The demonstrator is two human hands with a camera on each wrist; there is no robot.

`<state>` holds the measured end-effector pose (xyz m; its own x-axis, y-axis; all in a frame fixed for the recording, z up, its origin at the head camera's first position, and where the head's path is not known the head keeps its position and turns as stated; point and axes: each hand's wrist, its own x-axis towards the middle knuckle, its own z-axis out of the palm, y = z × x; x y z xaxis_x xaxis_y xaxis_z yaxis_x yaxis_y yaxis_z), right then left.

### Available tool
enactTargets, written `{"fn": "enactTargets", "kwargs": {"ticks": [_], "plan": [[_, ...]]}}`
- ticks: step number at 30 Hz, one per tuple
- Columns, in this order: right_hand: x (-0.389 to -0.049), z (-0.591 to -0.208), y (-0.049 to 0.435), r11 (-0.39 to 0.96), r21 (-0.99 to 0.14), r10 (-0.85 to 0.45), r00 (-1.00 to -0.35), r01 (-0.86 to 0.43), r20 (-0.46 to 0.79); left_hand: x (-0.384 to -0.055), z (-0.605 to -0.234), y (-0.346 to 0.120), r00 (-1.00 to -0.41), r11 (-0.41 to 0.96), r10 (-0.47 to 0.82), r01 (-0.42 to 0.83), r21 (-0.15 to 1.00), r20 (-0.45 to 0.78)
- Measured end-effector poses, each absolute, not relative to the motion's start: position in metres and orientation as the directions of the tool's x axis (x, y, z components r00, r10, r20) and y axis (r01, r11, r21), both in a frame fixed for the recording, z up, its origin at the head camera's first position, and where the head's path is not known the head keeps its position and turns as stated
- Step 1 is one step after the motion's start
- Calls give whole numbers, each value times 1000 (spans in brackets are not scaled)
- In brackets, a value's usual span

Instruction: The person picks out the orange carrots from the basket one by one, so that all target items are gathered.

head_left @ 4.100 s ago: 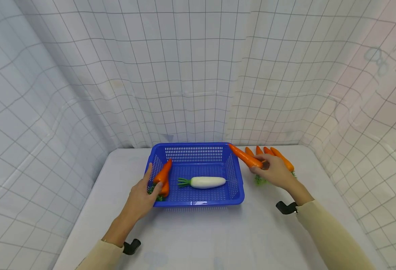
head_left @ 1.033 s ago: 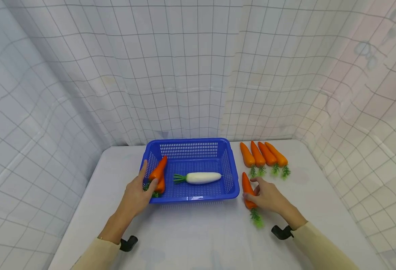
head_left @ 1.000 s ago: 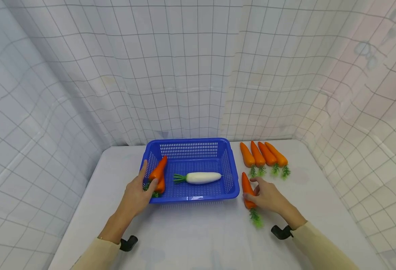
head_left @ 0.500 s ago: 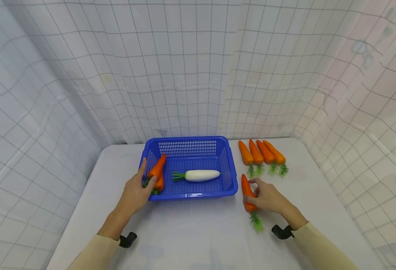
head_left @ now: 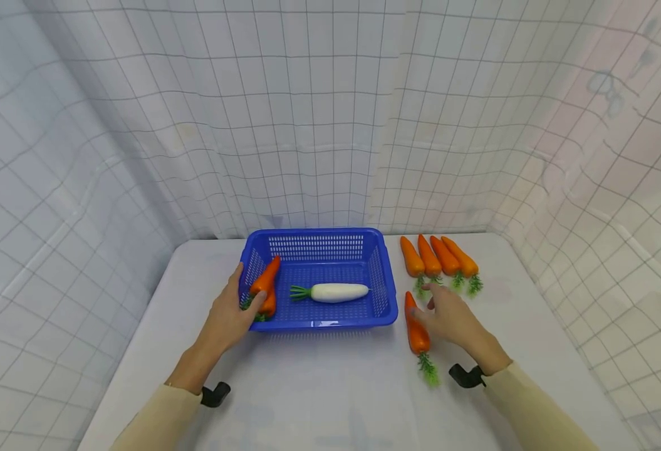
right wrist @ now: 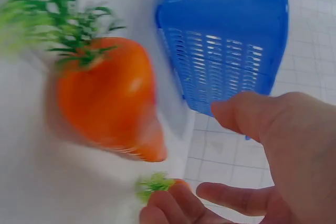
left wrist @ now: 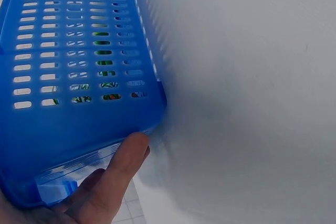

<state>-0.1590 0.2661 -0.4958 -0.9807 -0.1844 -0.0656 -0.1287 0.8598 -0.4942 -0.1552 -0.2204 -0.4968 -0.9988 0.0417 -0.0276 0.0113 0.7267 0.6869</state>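
Note:
A blue plastic basket (head_left: 319,326) stands on the table. It holds two orange carrots (head_left: 266,282) at its left end and a white radish (head_left: 338,292) with green stems in the middle. My left hand (head_left: 229,316) grips the basket's front left corner, its thumb at the rim; the left wrist view shows the fingers (left wrist: 123,163) against the outer wall. To the right of the basket lies a single carrot (head_left: 417,335), leafy end toward me. My right hand (head_left: 451,316) hovers over it, thumb and fingers spread apart, and in the right wrist view a gap separates them from that carrot (right wrist: 113,95).
Several more carrots (head_left: 445,257) lie in a row at the back right of the white table (head_left: 319,394), leaves toward me. A white curtain with a grid pattern (head_left: 319,125) surrounds the table at the back and sides.
My right hand brought a carrot from the row to the table beside the basket, then let go and rose slightly off it toward the row. My left hand stays at the basket.

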Motion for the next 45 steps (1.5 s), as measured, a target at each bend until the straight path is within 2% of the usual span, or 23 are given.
{"fn": "enactTargets", "kwargs": {"ticks": [7, 20, 33, 39, 45], "plan": [[-176, -469, 250, 853, -474, -181, -976, -216, 119, -157, -493, -222, -995, 727, 75, 13, 687, -60], [-205, -438, 190, 769, -536, -300, -938, -347, 176, -152, -493, -232, -981, 738, 125, -8, 675, -149], [-239, -419, 132, 689, -590, -448, -887, -421, 111, -154, -492, -228, -974, 728, 116, -49, 683, -193], [-259, -427, 106, 663, -637, -491, -871, -393, 27, -155, -495, -228, -975, 723, 108, -58, 688, -196], [-273, -438, 73, 585, -744, -555, -828, -322, -78, -152, -496, -231, -975, 716, 94, -75, 694, -201]]}}
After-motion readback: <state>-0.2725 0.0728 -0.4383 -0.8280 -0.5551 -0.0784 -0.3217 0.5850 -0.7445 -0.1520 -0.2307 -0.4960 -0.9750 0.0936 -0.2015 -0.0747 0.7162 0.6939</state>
